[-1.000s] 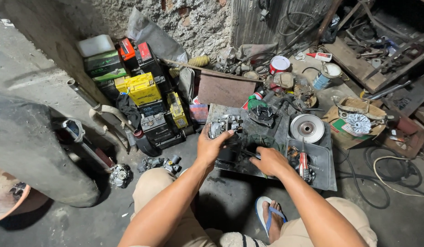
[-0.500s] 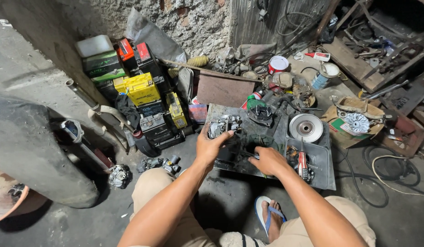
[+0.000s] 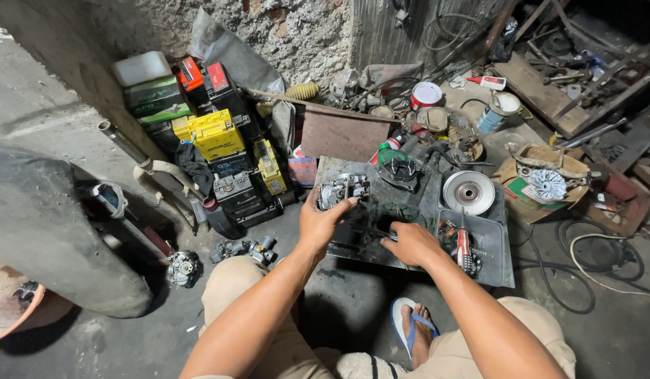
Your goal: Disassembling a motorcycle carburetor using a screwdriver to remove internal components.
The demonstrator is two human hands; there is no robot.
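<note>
I squat over a dark metal tray (image 3: 494, 270) of greasy parts on the floor. My left hand (image 3: 320, 222) rests at the tray's left edge, fingertips touching a silver carburetor (image 3: 341, 188). My right hand (image 3: 411, 243) lies palm down in the middle of the tray, fingers curled on a small dark tool or part that I cannot make out. A red-handled screwdriver (image 3: 464, 245) lies just right of that hand. A round metal clutch disc (image 3: 468, 192) sits at the tray's far right.
Stacked batteries, a yellow one (image 3: 214, 132) among them, stand at the left against a rough wall. A second carburetor (image 3: 243, 248) lies by my left knee. A cardboard box (image 3: 532, 184) with a finned part, cables (image 3: 593, 254) and wooden planks (image 3: 553, 84) crowd the right. A tyre (image 3: 41, 224) fills the left.
Both hands stay on the tray almost unmoved; the left hand's fingers have shifted slightly against the silver carburetor.
</note>
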